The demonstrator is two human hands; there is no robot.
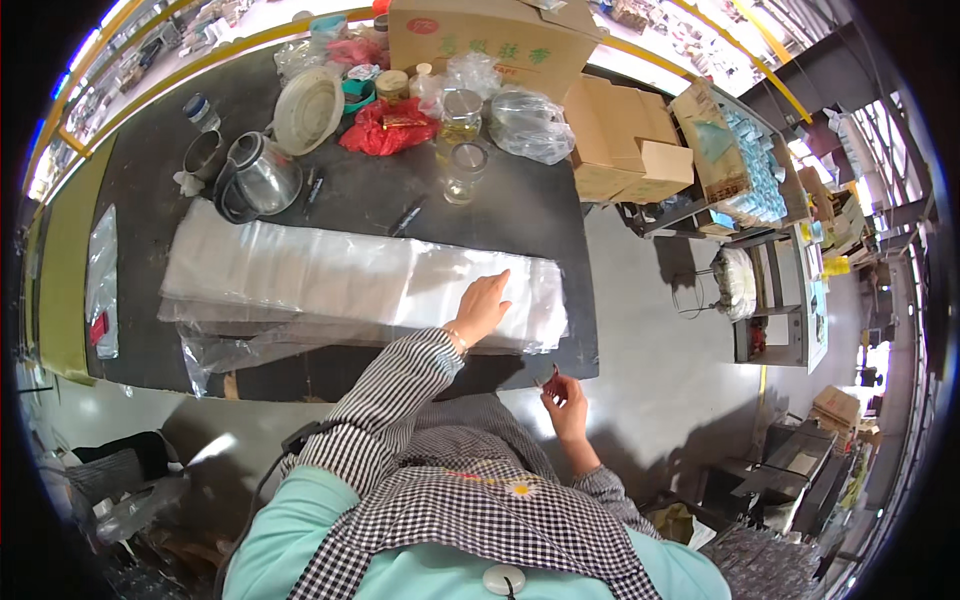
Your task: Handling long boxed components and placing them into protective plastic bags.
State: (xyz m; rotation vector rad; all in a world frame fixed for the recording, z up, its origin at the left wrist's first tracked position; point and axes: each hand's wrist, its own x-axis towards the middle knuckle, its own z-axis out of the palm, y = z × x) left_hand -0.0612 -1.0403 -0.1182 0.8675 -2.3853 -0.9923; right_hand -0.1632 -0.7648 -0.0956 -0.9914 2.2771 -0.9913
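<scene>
The left hand [480,308] lies open, palm down, on a stack of clear plastic sheets [340,270], its fingers pointing toward the stack's right end; the palm and whatever it presses are out of sight. The stack stretches well to the left of this hand across the dark tabletop [355,205], and glare on its upper face makes single sheets hard to tell apart. Under the wrist, the striped sleeve [400,380] covers part of the stack's near edge, where looser, crumpled film [215,350] sticks out farther left. Nearer the body, to the right of the left hand and just off the tabletop's edge, the right hand [568,412] is closed in a pinch around a small dark-red item [553,376]; the fingers hide much of it, and its kind is too small to make out. The right forearm runs down behind the checked apron [500,500], which hides part of its sleeve. Beyond the left hand, past the stack, lie a dark pen-like tool [408,216] and a lidded glass jar [466,175], which partly overlaps a second jar [461,112]. Farthest from the hands, a large carton [480,45] is cut off at the upper edge.
</scene>
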